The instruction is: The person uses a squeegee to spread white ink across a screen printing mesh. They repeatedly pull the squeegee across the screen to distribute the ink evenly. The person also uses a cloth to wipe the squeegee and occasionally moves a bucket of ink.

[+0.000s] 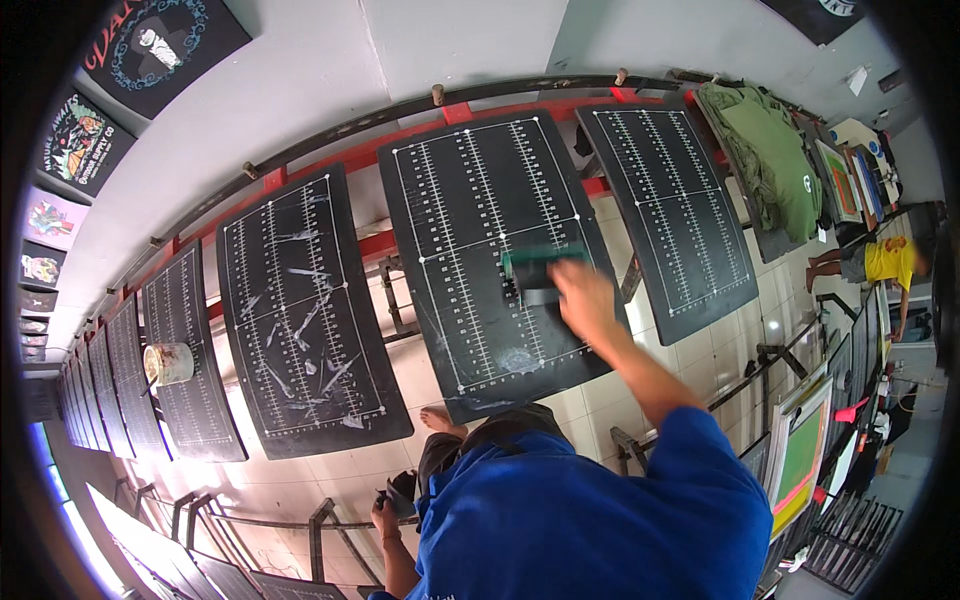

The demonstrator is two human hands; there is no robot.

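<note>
My right hand (583, 300) reaches forward over a black board (450, 300) marked with white rulers and a frame line. Its fingers are closed around a dark, squeegee-like tool with a green edge (530, 262), smeared by motion. The tool is over the middle of the board, and I cannot tell how firmly it touches. A pale smudge (518, 360) lies on the board's near end. Down at my left side, my left hand (384, 517) is curled around something small and dark; a dark object (403, 490) shows beside it, its kind unclear.
To the left, a similar board (300, 330) carries torn whitish scraps. A whitish bucket (170, 363) stands on the board beyond it. Another ruled board (670, 220) and a green garment (765, 150) lie right. Red and black rails run behind. A person in yellow (890, 262) is far right.
</note>
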